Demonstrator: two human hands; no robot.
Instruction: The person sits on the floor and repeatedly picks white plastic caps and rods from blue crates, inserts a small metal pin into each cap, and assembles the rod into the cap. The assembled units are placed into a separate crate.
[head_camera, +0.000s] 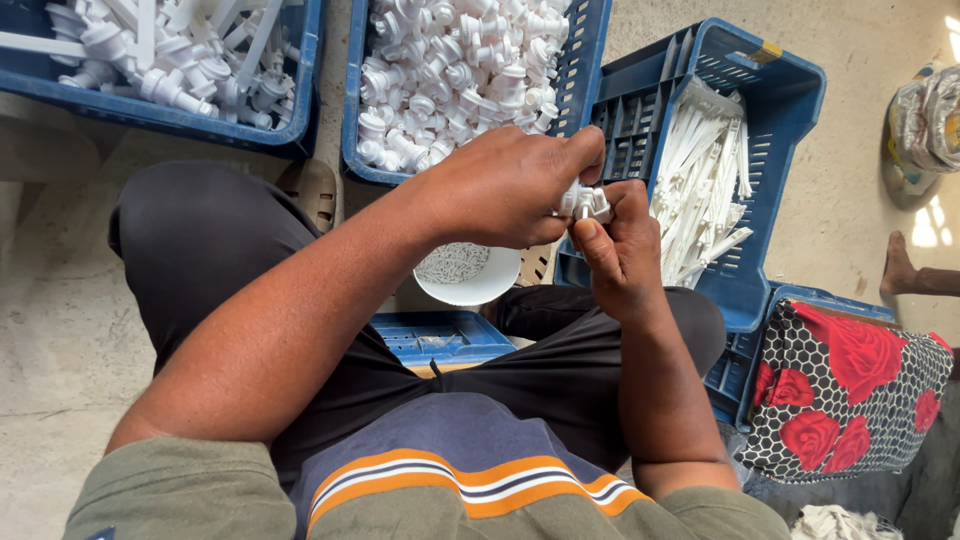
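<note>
- Blue crate (780, 100), upper right of frame, holds long white plastic strips (700, 190); small yellow label on its top rim.
- Blue crate (585, 60), top centre, full of white plastic fittings (450, 70).
- Third blue crate (150, 110), upper left, mixed white parts.
- Rose-print cloth (850, 390), lower right.
- Foil package (925, 120), right edge.
- White bowl (468, 275), centre, small white pieces inside.
- Left hand (500, 190) and right hand (620, 250), fingers closed, both pinching small white fitting (587, 203) at centre, above bowl.
</note>
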